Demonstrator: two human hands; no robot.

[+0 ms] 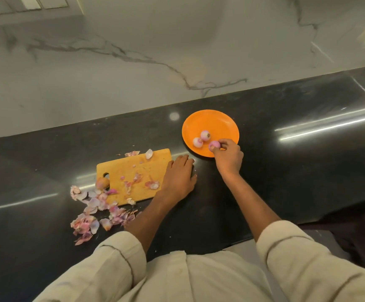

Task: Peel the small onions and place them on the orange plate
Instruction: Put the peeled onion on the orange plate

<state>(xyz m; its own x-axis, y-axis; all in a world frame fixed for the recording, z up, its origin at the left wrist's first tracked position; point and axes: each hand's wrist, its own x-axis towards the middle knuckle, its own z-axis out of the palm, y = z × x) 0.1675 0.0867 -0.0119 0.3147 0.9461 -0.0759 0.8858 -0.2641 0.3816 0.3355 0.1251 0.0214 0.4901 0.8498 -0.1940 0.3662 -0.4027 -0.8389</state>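
An orange plate (210, 124) sits on the dark counter and carries two peeled pink onions (205, 135) (198, 142). My right hand (228, 156) reaches over the plate's near rim and pinches a third peeled onion (213, 145) with its fingertips, low over the plate. My left hand (179, 177) rests flat with straight fingers on the right end of the wooden cutting board (133, 171) and the counter beside it. One unpeeled brown onion (102, 182) lies at the board's left end by the handle hole.
Loose pink onion skins (96, 212) are heaped on the black counter (286, 171) at the board's left front corner, with a few scraps on the board. A marble wall rises behind the counter. The counter's front edge runs just before my body.
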